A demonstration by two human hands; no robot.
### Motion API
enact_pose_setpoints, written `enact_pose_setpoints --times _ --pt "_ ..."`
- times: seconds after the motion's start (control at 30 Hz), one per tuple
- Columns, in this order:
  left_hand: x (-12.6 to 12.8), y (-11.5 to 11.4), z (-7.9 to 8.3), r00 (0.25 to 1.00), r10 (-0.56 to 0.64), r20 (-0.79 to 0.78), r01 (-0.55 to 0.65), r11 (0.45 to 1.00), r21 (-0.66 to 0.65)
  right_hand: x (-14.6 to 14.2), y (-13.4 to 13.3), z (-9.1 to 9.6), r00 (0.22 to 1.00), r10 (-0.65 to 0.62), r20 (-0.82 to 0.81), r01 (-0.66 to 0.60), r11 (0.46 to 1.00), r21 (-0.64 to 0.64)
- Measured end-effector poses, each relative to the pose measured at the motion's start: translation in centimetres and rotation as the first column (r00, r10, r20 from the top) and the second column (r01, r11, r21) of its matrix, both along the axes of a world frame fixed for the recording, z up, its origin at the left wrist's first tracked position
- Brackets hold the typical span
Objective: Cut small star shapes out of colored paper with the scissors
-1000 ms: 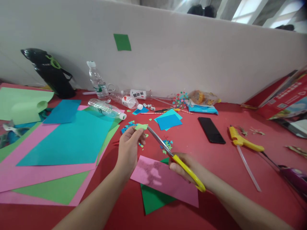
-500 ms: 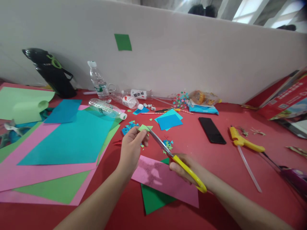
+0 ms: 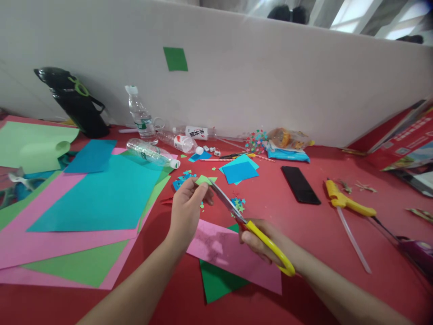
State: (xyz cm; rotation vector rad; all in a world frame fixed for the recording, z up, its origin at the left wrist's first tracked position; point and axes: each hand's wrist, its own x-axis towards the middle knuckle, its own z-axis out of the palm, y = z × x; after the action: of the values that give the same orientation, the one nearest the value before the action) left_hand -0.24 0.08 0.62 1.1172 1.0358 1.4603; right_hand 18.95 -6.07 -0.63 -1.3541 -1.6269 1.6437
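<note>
My left hand (image 3: 186,208) pinches a small light-green paper scrap (image 3: 204,180) above the red table (image 3: 297,225). My right hand (image 3: 260,240) grips yellow-handled scissors (image 3: 250,225), whose blades reach up to the scrap's right edge. Under both hands lie a pink paper sheet (image 3: 233,257) and a dark green sheet (image 3: 216,282). Small cut stars (image 3: 238,204) and blue scraps (image 3: 181,180) are scattered just beyond the scissors.
Large teal (image 3: 101,194), pink and green sheets cover the left. Plastic bottles (image 3: 149,151), a black bag (image 3: 76,101) and a white partition (image 3: 270,81) stand at the back. A black phone (image 3: 300,184), yellow glue gun (image 3: 348,203) and red boxes (image 3: 402,140) lie right.
The scissor blades have closed further into the green scrap, and both hands have shifted slightly right. Nothing else on the table has moved.
</note>
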Motion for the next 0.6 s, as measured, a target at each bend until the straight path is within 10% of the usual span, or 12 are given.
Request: enact_pose_setpoints --times 0.6 --pt "-0.4 0.4 -0.1 1.000 -0.008 -0.016 0.008 1.000 0.009 0.4 0.7 -2.4 0.980 -0.137 -0.144 0.095 0.960 -0.261"
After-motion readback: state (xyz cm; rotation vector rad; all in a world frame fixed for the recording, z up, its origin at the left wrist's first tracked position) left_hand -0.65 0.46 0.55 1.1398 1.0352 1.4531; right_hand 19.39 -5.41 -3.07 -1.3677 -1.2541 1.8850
